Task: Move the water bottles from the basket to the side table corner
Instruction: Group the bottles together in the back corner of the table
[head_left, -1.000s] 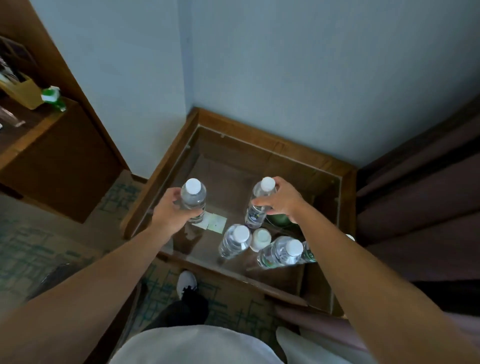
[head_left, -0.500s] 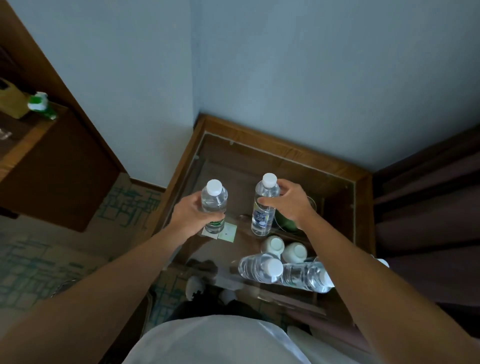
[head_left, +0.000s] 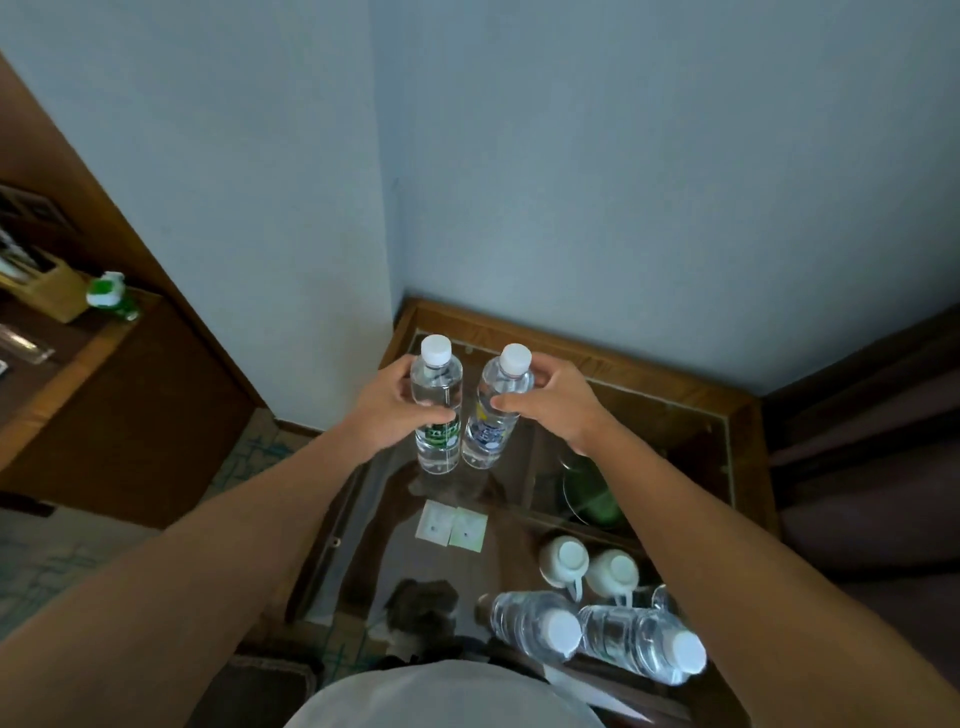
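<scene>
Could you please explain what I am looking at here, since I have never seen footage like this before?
There is no machine: a person wears a camera on the head, looking down at their own arms. The left hand holds a green-labelled bottle; the right hand holds a blue-labelled bottle, side by side over the far corner of a glass-topped side table. Nearer the person are two more bottles, two white cups and two paper coasters.
</scene>
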